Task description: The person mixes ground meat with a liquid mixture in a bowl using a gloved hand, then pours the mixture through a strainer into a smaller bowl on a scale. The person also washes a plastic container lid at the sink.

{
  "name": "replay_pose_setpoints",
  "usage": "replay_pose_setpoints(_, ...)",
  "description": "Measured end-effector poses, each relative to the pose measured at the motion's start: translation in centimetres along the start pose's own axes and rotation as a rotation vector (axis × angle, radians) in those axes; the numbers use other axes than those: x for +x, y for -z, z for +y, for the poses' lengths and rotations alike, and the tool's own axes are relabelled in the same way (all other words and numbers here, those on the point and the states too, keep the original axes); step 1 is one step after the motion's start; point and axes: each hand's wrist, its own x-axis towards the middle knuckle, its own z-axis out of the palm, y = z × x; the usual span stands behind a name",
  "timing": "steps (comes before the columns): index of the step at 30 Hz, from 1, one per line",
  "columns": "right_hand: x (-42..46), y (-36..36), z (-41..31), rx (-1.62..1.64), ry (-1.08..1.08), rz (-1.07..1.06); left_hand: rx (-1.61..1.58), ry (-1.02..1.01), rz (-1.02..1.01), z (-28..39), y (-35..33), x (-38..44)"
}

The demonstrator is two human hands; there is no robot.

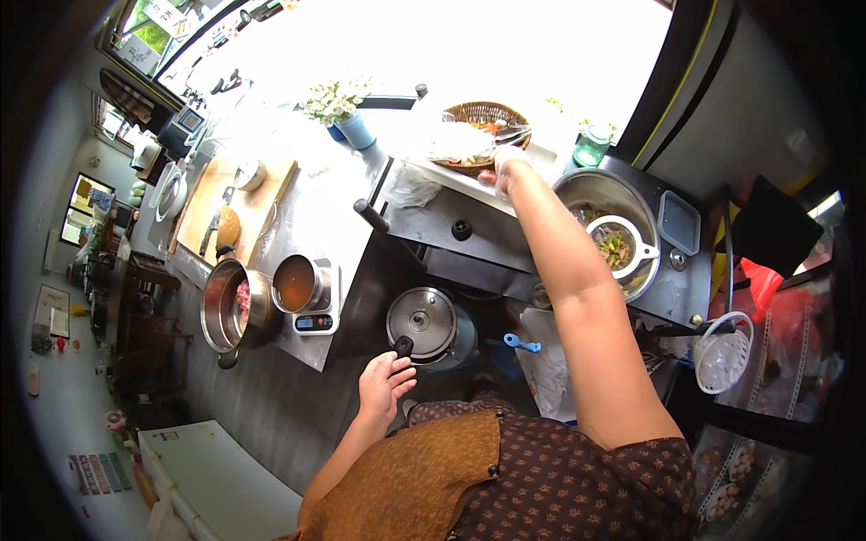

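My right hand [506, 169], in a clear plastic glove, reaches to the near edge of a wicker basket [484, 110] that holds plastic bags and tongs; whether it grips anything cannot be told. My bare left hand [387, 387] is low at the centre, fingers apart, by the black handle of a lidded steel pot [423, 324]; contact cannot be told. Right of my forearm, a big steel bowl [643, 193] holds a white strainer [636, 233] with chopped greens. On the left, a steel pot [216, 304] contains pink minced meat, beside a bowl of brown liquid [295, 284] on a digital scale [315, 323].
A wooden cutting board [267, 176] with a knife [215, 223] lies at the left of the steel counter. A blue flower vase [355, 132] stands near the window. A white perforated basket [722, 358] hangs at the right, and a white chest-like appliance [216, 473] is at the lower left.
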Motion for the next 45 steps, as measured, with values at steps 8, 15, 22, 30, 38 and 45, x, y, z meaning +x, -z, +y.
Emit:
replay_pose_setpoints(8,-4.4,7.6,-2.8,-0.314,0.109,-0.301,0.063,0.041,-0.037,-0.1,0.9,1.6)
replay_pose_setpoints(15,-7.4,32.6,-9.2,-1.348,0.703,0.844,0.186,0.08,0.05,0.3,3.1,3.1)
replay_pose_setpoints(22,-3.8,43.4,-2.4,-1.75,0.365,0.769,0.317,0.137,-0.008,-0.6,1.9,3.6)
replay_pose_setpoints(30,-2.3,46.2,-0.2,-1.809,0.964,0.854,0.425,0.107,-0.077,-0.7,0.2,3.1)
replay_pose_setpoints(38,-9.4,45.6,-3.5,-1.833,1.375,0.847,0.427,0.097,-0.152,-1.9,0.0,2.2)
replay_pose_setpoints(45,-18.5,44.6,-4.6,-1.831,1.256,0.957,0.43,0.103,-0.28,-3.5,1.3,0.4)
